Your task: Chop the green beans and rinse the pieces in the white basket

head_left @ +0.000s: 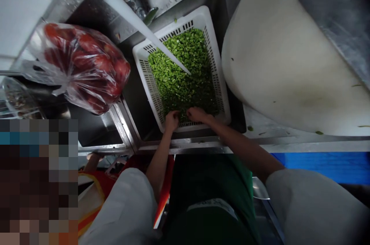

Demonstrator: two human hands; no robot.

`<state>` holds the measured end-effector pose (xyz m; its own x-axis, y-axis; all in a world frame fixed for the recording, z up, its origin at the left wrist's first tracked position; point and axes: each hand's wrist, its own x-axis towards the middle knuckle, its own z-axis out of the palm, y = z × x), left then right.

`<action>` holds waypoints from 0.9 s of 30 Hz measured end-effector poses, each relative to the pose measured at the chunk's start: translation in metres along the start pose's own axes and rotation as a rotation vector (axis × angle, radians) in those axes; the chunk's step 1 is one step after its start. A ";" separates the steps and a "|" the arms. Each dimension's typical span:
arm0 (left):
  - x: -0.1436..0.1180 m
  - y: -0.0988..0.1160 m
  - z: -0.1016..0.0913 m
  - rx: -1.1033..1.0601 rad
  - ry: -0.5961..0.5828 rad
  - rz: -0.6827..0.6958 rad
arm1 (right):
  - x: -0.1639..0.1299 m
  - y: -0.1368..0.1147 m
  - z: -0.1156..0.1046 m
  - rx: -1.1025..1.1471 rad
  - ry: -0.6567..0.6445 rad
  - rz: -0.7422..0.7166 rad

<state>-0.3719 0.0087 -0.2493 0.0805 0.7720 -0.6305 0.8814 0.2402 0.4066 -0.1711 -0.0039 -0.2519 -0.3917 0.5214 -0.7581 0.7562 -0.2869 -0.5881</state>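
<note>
A white plastic basket [214, 44] sits in the metal sink, filled with small chopped green vegetable pieces [173, 71]. A stream of water [150, 36] runs down into the pieces from a thick metal spout at the upper left. My left hand [172, 120] is at the near end of the basket, fingers curled inward at the edge of the greens. Close to its right, my right hand [196, 114] is curled in too, low over the same pieces. Whatever lies inside the fingers of either hand is hidden.
A tied clear bag of red tomatoes [101, 59] rests left of the basket. On the right stands a large round whitish board [266, 63] with a broad metal blade [343, 13] on it. Another person's hand [95, 158] shows at the lower left, by the sink's metal edge.
</note>
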 end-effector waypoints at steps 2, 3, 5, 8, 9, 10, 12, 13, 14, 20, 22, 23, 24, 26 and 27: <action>-0.001 0.004 0.003 0.051 -0.082 0.054 | 0.004 0.004 0.003 0.015 0.005 0.009; 0.000 0.006 0.005 0.080 -0.115 0.074 | 0.006 0.006 0.005 0.017 0.009 0.013; 0.003 0.012 0.010 0.135 -0.150 0.116 | 0.008 0.010 0.007 0.020 0.016 0.020; 0.009 0.021 0.016 0.217 -0.140 0.143 | 0.009 0.013 0.007 0.028 0.028 0.014; 0.011 0.023 0.016 0.245 -0.134 0.138 | 0.009 0.014 0.006 0.033 0.030 0.013; 0.014 0.025 0.017 0.269 -0.132 0.130 | 0.009 0.014 0.006 0.040 0.028 0.015; 0.021 0.029 0.016 0.297 -0.143 0.115 | 0.009 0.013 0.003 0.056 0.024 0.027; 0.024 0.031 0.016 0.297 -0.151 0.112 | 0.009 0.013 0.003 0.062 0.022 0.032; 0.026 0.033 0.014 0.288 -0.158 0.116 | 0.009 0.013 0.002 0.067 0.022 0.034; 0.023 0.036 -0.008 0.065 0.043 0.110 | 0.004 0.012 0.001 0.075 0.011 0.023; 0.017 0.029 -0.029 -0.026 0.198 0.069 | 0.001 0.012 0.000 0.084 0.009 0.010; 0.014 0.023 -0.041 -0.052 0.283 0.043 | -0.001 0.013 -0.001 0.101 0.014 0.003; 0.011 0.016 -0.055 -0.061 0.373 0.009 | -0.002 0.014 -0.004 0.125 0.021 -0.002; 0.008 -0.001 -0.083 -0.033 0.538 -0.076 | -0.004 0.020 -0.010 0.180 0.054 0.004; 0.007 -0.010 -0.096 -0.005 0.595 -0.121 | -0.005 0.024 -0.013 0.199 0.086 0.023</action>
<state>-0.4246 0.0682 -0.1943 -0.2955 0.9352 -0.1950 0.8656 0.3485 0.3596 -0.1442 -0.0030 -0.2588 -0.3229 0.5775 -0.7498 0.6424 -0.4481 -0.6217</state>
